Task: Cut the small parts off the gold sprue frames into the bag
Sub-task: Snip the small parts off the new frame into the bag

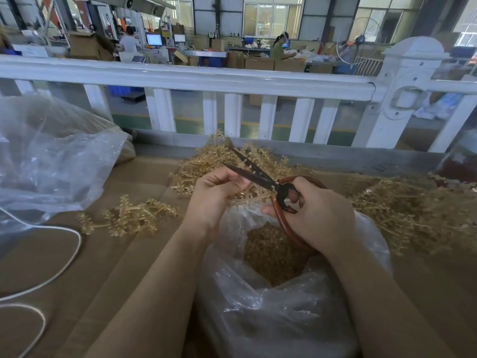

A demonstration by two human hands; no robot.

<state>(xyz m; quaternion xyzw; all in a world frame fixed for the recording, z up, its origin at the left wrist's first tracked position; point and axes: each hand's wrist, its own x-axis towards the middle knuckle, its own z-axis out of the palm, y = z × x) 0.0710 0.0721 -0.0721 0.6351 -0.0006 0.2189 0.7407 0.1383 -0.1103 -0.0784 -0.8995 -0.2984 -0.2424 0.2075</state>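
My left hand [215, 196] pinches a gold sprue frame [251, 197] above the mouth of a clear plastic bag [284, 319]. My right hand [318, 215] grips the red-brown loop handles of black scissors [254, 171]. Their blades are spread apart and point up and to the left, past my left fingers. Loose small gold parts [273, 251] fill the bottom of the bag. The frame is partly hidden behind my left hand.
Piles of gold sprue frames lie behind the hands [219, 156], at the right [413, 205] and at the left [129, 218] on the brown cardboard surface [108, 267]. A large clear bag [51, 156] sits far left, a white cord [59, 270] beside it. A white railing [206, 78] runs behind.
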